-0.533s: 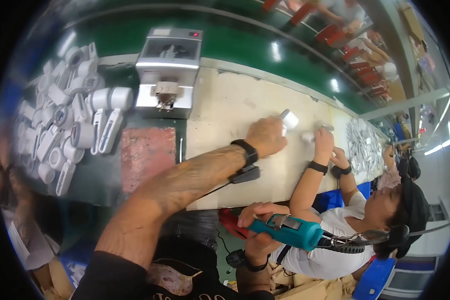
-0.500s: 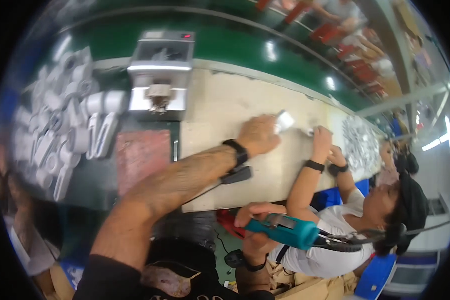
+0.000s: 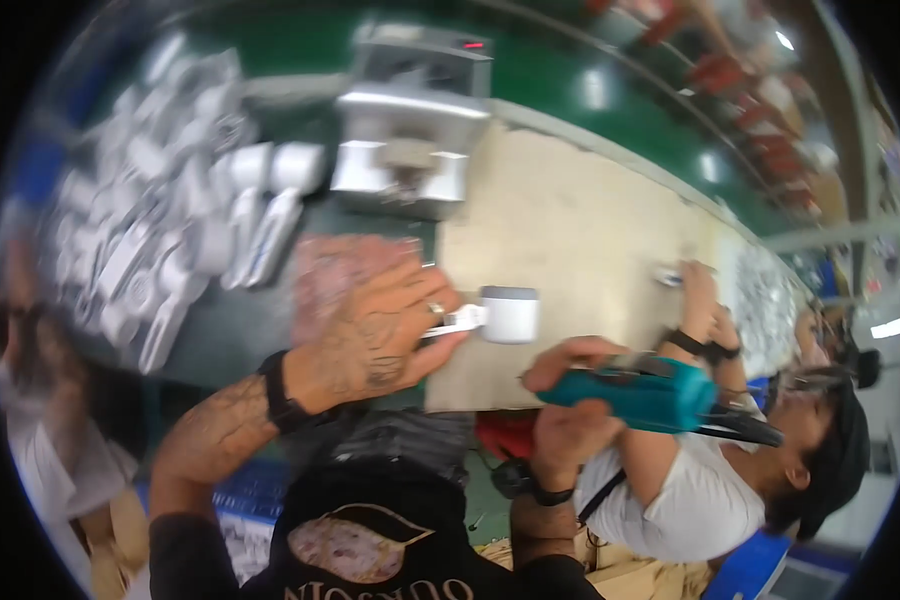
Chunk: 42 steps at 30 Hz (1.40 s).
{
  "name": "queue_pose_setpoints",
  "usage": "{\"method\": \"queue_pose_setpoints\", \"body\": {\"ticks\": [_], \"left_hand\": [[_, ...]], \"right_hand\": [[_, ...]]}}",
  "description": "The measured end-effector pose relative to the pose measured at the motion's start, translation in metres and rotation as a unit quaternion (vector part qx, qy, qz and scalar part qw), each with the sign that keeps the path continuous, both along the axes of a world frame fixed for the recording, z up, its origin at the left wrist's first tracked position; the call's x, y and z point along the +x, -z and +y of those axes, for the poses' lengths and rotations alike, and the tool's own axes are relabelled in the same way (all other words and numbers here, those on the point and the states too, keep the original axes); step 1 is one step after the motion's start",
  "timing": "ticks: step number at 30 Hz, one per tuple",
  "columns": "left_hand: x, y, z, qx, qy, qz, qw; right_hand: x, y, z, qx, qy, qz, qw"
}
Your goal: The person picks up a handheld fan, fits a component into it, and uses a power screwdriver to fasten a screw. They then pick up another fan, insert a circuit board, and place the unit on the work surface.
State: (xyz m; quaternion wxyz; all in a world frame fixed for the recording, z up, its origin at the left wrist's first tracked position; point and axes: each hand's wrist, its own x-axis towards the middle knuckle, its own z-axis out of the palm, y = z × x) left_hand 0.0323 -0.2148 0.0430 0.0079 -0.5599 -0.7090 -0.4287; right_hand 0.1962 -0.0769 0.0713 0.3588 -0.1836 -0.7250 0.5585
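My left hand (image 3: 370,330) is closed on a white plastic handled part (image 3: 511,318), pinching its narrow handle between thumb and fingers. The part's blocky white head with a grey top points right, over the pale board. In my right hand (image 3: 575,420) is a teal electric screwdriver (image 3: 630,395), gripped by its body and lying sideways to the right of the white part. The tool's tip is too blurred to make out. A gap separates tool and part.
Many similar white handled parts (image 3: 185,180) are heaped at left. A silver screw feeder (image 3: 410,130) stands at the back, behind a reddish mat (image 3: 320,265). At right, a co-worker (image 3: 670,490) reaches over the pale board (image 3: 570,220) near a pile of clear bags (image 3: 765,300).
My left hand has drawn the white part back from over the board, toward me and the screwdriver. My right hand still holds the tool, now a little farther forward. The view has shifted.
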Motion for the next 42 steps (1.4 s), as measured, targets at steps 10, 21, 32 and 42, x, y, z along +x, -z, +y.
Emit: {"method": "queue_pose_setpoints", "body": {"ticks": [10, 21, 32, 42], "left_hand": [[-0.04, 0.028, -0.054, -0.087, -0.04, -0.037, 0.995], [-0.04, 0.028, -0.064, -0.085, -0.043, 0.014, 0.995], [-0.04, 0.033, -0.066, -0.083, -0.074, 0.003, 0.994], [-0.039, 0.033, -0.065, -0.092, -0.071, -0.002, 0.993]], "right_hand": [[-0.11, -0.012, -0.025, -0.099, -0.129, 0.15, 0.975], [-0.215, -0.01, -0.024, 0.024, -0.133, 0.155, 0.979], [-0.195, -0.004, -0.035, -0.078, -0.16, 0.092, 0.98], [-0.148, 0.005, -0.034, -0.073, -0.176, 0.102, 0.976]]}}
